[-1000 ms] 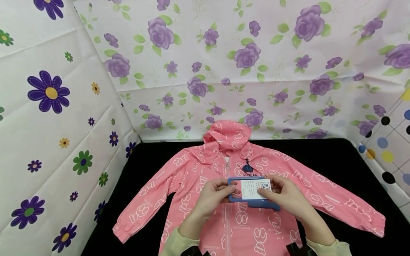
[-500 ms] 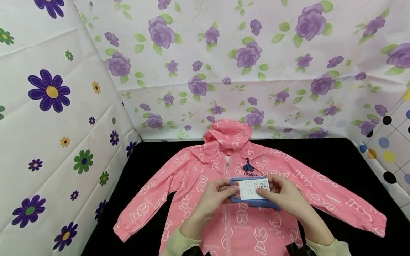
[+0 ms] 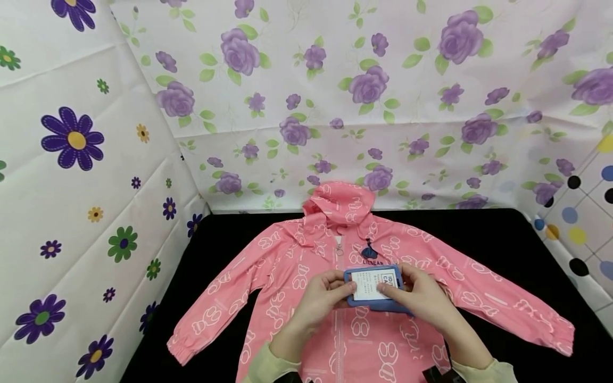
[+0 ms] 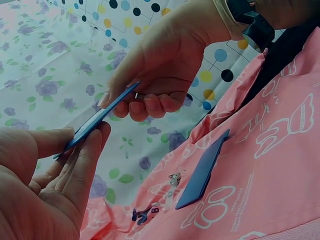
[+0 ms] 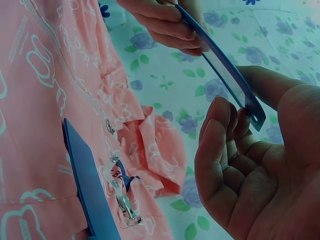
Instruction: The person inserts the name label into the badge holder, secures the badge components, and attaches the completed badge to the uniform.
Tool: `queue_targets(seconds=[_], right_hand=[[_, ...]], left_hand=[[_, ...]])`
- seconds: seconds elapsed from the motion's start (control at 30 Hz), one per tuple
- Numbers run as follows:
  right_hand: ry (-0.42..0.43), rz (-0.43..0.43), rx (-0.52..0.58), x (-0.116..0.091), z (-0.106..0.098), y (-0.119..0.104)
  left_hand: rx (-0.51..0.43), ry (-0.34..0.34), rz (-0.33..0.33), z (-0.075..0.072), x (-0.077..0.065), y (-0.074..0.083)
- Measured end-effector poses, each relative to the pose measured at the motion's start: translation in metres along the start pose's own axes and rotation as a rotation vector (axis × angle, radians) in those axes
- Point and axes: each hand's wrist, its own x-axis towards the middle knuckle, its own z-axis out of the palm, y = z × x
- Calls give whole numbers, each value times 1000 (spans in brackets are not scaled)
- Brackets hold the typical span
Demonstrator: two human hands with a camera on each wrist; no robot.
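A blue badge holder frame (image 3: 371, 268) with a white printed card (image 3: 366, 286) in it is held level over a pink jacket (image 3: 297, 260). My left hand (image 3: 320, 298) pinches the frame's left end, thumb on top and fingers beneath. At the right end my right hand (image 3: 426, 298) grips the frame, its thumb lying on the card's face. Below the hands, a second flat blue piece (image 4: 204, 170) lies on the jacket, apart from the frame. A strap with a metal clip (image 5: 129, 212) lies beside that piece. My palms hide part of the frame's ends in the head view.
The hooded jacket lies spread with both sleeves out on a black table surface (image 3: 479, 229). A dark blue emblem (image 3: 369, 251) sits on its chest. Flowered sheets (image 3: 268, 159) stand behind and to the left, and a dotted sheet (image 3: 581, 229) on the right.
The white card has slid left within the frame, covering the gap at its left end where pink showed through. Both hands stay at the frame's ends.
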Motion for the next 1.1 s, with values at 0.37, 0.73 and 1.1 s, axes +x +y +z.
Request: queue_targets(seconds=[0.37, 0.73, 1.1], right_hand=[[-13, 4, -40, 0, 5, 1], [-21, 11, -48, -1, 4, 1], [17, -3, -47, -3, -3, -1]], left_hand=[[-5, 6, 3, 1, -1, 1], [5, 8, 9, 0, -1, 1], [2, 31, 20, -4, 1, 1]])
